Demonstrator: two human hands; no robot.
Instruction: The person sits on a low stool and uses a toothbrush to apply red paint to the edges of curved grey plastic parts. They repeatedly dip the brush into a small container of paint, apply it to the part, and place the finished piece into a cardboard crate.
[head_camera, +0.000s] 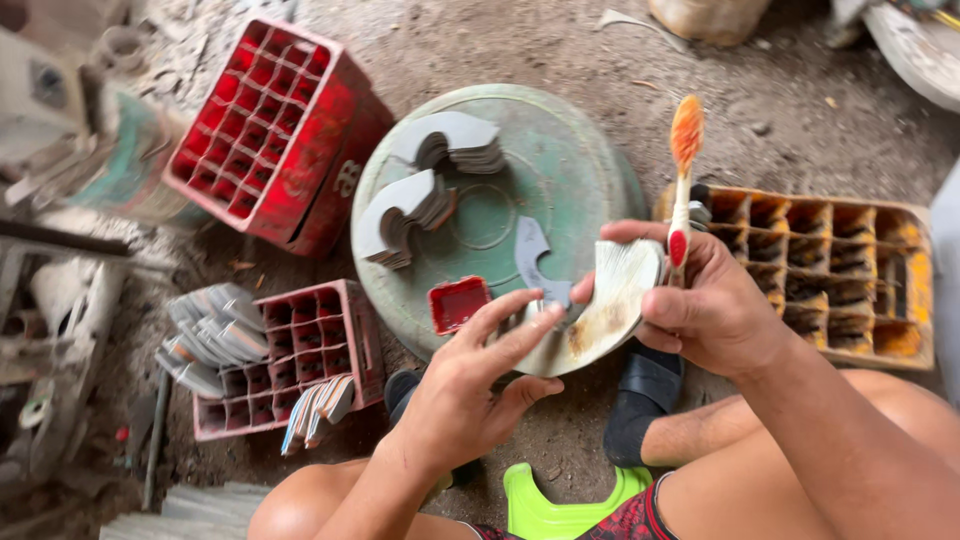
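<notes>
I'm gripping the fanned stack of curved pieces and toothbrush in my right hand; my left hand, fingers loosely spread, is touching its edge. Two stacks are lying finished beyond my fingertips.

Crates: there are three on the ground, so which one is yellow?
The yellow crate lies at the right, behind the right hand. The other two, the big red crate and small red crate, lie at the left.
</notes>
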